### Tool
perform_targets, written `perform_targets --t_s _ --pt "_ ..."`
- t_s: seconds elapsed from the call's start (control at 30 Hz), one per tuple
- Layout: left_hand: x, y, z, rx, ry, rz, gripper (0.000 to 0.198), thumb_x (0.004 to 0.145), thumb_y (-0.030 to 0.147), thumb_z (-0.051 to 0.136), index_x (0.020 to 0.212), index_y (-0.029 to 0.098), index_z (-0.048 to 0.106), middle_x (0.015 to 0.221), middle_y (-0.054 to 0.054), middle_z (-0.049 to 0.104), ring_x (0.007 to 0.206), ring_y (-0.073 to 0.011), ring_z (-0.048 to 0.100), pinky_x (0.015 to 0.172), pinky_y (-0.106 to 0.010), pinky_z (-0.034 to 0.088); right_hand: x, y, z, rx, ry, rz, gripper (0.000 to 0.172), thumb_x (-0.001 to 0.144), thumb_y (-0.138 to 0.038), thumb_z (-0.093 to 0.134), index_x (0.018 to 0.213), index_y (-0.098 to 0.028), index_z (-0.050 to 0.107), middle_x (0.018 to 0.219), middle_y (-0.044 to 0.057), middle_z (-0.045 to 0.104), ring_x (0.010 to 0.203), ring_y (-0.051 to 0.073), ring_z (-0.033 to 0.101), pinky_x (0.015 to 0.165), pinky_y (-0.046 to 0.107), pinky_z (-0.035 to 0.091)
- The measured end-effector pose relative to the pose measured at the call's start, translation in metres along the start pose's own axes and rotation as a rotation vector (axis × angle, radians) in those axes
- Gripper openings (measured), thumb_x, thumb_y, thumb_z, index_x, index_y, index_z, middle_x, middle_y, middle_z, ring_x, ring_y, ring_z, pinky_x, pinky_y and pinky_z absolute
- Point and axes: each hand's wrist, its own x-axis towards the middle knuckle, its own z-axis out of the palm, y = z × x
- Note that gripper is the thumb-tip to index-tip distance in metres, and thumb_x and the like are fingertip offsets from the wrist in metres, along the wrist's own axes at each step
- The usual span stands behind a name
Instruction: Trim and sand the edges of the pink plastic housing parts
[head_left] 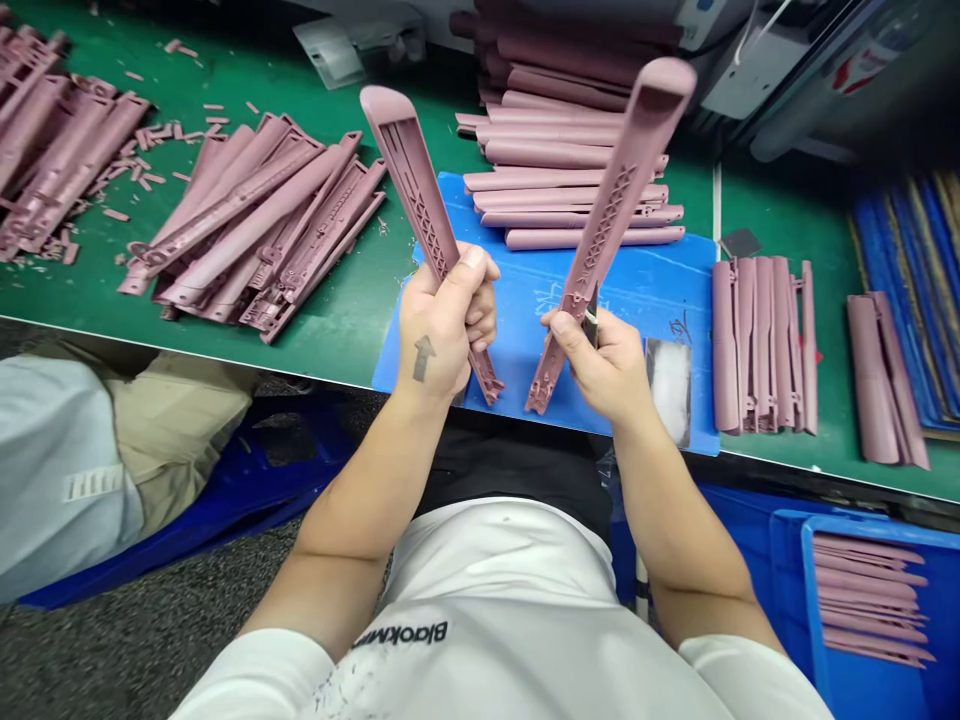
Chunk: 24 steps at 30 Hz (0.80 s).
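My left hand (442, 320) is closed around a long pink plastic shell half (416, 180), its ribbed inner side facing me and its rounded end pointing up and away. In my right hand (604, 360) is a second pink shell half (611, 200), tilted up to the right with its latticed inside showing. A small dark object (590, 318) with a light edge also sits in the right hand, partly hidden by the fingers; its kind is unclear. Both pieces are held apart over a blue mat (517, 290), their notched ends towards me.
Pink shells are heaped on the green table (300, 100) at left, with small pink scraps (146, 178) strewn around. A stack of shells (555, 150) lies behind the mat, and a row (761, 345) stands right. A blue bin (885, 690) holds more. Another person's sleeve (60, 470) is at left.
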Motion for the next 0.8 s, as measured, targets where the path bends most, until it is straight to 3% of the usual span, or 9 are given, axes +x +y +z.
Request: perform_targets --t_s 0.27,0.57,0.7,0.8 --pt "0.003 -0.011 -0.007 -0.082 -0.037 -0.034 0.036 0.088 0.047 0.080 0.082 0.019 0.058 0.057 0.009 0.033 0.042 -0.0049 0.028 0.039 -0.017 0.027 -0.012 0.006 -0.011 -0.116 -0.109 0.095 0.048 0.102 -0.066 0.062 0.089 -0.021 0.071 0.078 0.000 0.060 0.072 0.016 0.054 0.068 0.030 0.045" --pt "-0.002 -0.012 -0.008 -0.117 -0.068 -0.092 0.040 0.083 0.050 0.085 0.084 0.019 0.059 0.057 0.010 0.032 0.043 -0.0043 0.026 0.039 -0.017 0.026 -0.023 0.005 -0.008 -0.187 -0.225 0.091 0.046 0.105 -0.063 0.057 0.086 -0.022 0.067 0.077 -0.001 0.061 0.070 0.016 0.053 0.065 0.029 0.041" --pt "-0.003 -0.014 -0.009 -0.142 -0.047 -0.077 0.036 0.086 0.046 0.083 0.084 0.019 0.059 0.057 0.009 0.032 0.043 -0.0049 0.027 0.040 -0.017 0.027 -0.012 0.006 -0.018 -0.400 -0.252 0.064 0.041 0.106 -0.060 0.055 0.088 -0.024 0.064 0.070 -0.003 0.059 0.066 0.016 0.051 0.064 0.029 0.037" --pt "-0.002 -0.015 -0.011 -0.217 -0.005 -0.025 0.034 0.090 0.045 0.078 0.082 0.020 0.057 0.059 0.008 0.034 0.045 -0.0060 0.031 0.042 -0.018 0.031 0.006 0.007 -0.028 -0.651 -0.339 0.057 0.032 0.108 -0.050 0.052 0.092 -0.025 0.063 0.075 -0.001 0.066 0.071 0.019 0.059 0.068 0.030 0.035"
